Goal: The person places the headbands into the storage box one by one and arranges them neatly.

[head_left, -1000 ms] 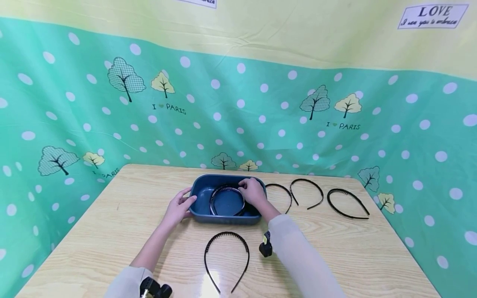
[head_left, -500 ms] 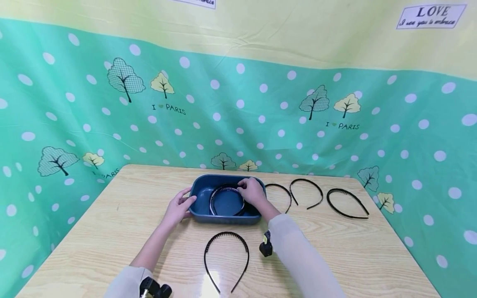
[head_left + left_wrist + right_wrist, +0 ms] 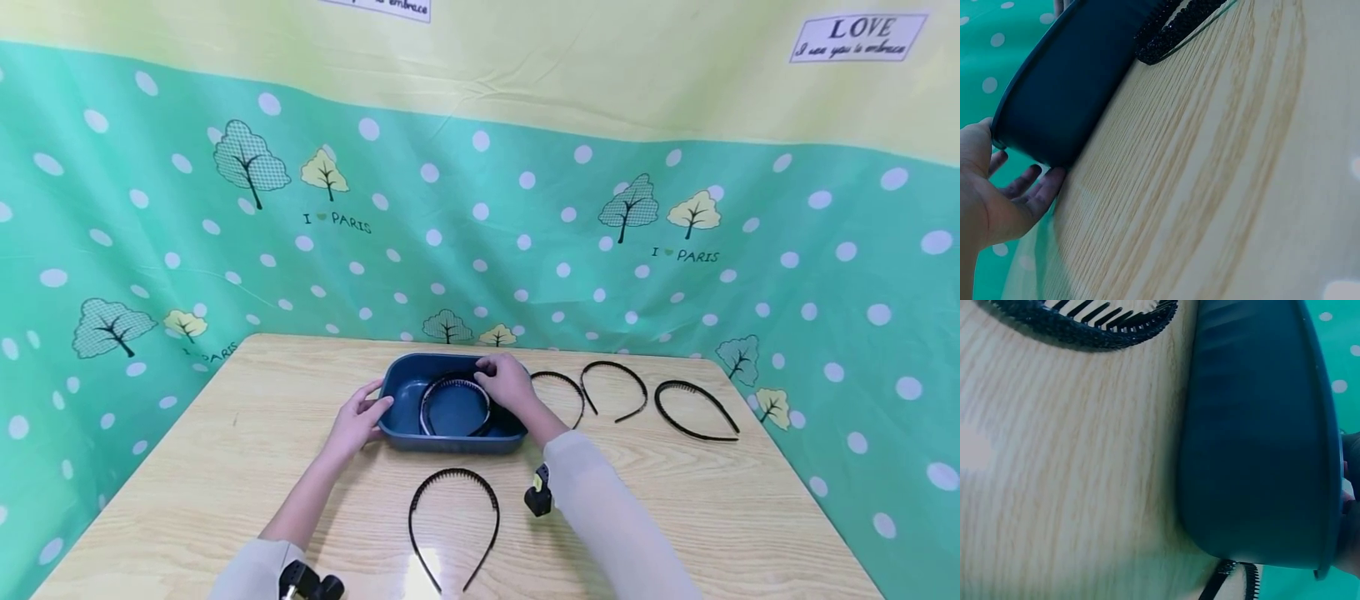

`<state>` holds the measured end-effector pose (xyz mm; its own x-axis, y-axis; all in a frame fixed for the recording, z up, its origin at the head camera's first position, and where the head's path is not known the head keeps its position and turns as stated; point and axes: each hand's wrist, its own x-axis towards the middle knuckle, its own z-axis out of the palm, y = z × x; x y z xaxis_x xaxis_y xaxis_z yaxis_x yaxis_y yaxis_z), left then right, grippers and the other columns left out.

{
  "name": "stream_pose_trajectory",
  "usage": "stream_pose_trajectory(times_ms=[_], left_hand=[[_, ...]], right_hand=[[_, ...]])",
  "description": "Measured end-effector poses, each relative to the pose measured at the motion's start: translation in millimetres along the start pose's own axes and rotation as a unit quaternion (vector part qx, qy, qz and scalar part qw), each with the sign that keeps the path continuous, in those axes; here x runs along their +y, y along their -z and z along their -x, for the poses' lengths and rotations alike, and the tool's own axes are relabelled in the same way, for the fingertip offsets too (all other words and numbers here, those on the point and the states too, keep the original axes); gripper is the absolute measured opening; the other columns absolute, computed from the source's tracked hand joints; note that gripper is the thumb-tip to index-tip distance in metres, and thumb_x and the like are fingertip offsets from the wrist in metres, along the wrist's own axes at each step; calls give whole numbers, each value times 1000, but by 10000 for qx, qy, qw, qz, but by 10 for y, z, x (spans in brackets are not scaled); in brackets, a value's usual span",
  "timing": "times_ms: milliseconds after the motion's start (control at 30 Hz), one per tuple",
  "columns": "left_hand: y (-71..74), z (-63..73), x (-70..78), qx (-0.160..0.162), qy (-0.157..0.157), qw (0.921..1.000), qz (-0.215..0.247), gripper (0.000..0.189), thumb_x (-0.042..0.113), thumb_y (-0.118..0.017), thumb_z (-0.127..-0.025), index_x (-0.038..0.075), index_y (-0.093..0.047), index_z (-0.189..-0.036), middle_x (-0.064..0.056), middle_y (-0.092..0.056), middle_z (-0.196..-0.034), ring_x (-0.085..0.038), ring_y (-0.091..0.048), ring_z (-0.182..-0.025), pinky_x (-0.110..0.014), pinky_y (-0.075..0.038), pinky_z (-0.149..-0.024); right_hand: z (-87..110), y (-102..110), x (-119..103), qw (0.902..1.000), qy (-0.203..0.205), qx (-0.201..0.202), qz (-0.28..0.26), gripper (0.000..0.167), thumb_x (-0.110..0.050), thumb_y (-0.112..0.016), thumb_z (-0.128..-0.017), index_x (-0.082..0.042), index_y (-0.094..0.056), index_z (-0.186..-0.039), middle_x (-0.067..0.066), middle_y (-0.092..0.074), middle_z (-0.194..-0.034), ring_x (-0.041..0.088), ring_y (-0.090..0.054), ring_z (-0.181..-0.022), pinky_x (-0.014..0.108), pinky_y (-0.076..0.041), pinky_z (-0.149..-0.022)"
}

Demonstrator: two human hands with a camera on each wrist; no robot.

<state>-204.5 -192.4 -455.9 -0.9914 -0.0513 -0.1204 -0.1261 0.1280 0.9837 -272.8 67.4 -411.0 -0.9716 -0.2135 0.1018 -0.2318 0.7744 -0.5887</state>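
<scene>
- Head view: overlapping headbands [image 3: 423,407] lie inside the blue box [image 3: 450,445].
- Right hand [image 3: 508,385]: fingertips seem to pinch one.
- Left hand [image 3: 358,421]: curled fingers and thumb grip the box.
- Likely step, arranging headbands; next calls for a steady box.

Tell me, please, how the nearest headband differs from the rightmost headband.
The nearest headband opens toward the viewer; the rightmost headband opens rightward. The nearest headband lies in front of the blue box, the rightmost headband near the table's right edge. Both are black and toothed.
</scene>
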Motion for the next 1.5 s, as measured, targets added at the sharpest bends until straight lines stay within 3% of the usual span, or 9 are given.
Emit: stream_pose_trajectory(times_ms=[300,900,1133,1500], left_hand=[[-3,4,-13,7,5,10000,-29,57,33,-54,-95,13,-34,-144,-28,-48,-131,-28,-64,-100,-32,-58,-78],[-7,-17,-26,32,-10,10000,-75,56,33,-54,-95,13,-35,-144,-29,-49,-131,-26,-65,-98,-31,-59,-76],[-7,-12,-14,7,-9,9999,-124,58,34,-54,-95,12,-34,-144,-29,-47,-132,-28,-64,-101,-32,-58,-77],[-7,9,-1,0,-27,9999,-133,58,34,-53,-95,12,-33,-145,-30,-46,-133,-29,-64,-101,-32,-59,-77]], right_hand=[[29,129,-34,9996,200,-44,-217,29,-23,-60,-92,-9,-64,-116,11,-61,-117,27,-58,-106,43,-50,-88],[56,486,74,9996,-6,60,-288,31,-26,-60,-92,-12,-63,-119,12,-58,-118,27,-58,-103,41,-53,-81],[72,669,230,9995,-34,265,-168,32,-27,-59,-92,-11,-62,-119,13,-57,-117,27,-59,-96,39,-53,-76],[162,1010,564,9988,-218,352,-267,35,-27,-58,-93,-9,-60,-122,18,-56,-121,32,-58,-101,40,-53,-74]])
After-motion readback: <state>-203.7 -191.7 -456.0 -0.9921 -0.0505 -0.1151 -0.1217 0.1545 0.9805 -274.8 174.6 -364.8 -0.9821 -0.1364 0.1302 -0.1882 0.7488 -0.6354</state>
